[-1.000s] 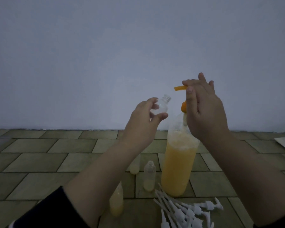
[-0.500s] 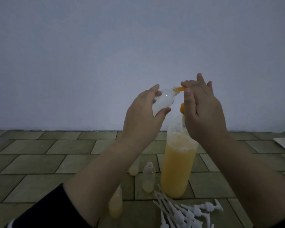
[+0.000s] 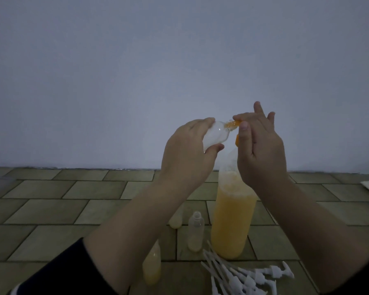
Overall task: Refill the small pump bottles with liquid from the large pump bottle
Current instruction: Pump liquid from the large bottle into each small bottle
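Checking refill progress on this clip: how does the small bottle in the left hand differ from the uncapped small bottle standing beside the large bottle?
The held small bottle is gripped by the left hand, lifted and tilted, its neck at the orange pump spout under the right hand; the standing small bottle stands upright on the tiled floor, untouched. The held one looks clear and empty; the standing one shows pale liquid at its base. Both are clear, small and without pumps.

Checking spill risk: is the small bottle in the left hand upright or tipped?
Tipped: the small bottle lies sideways, mouth against the orange spout.
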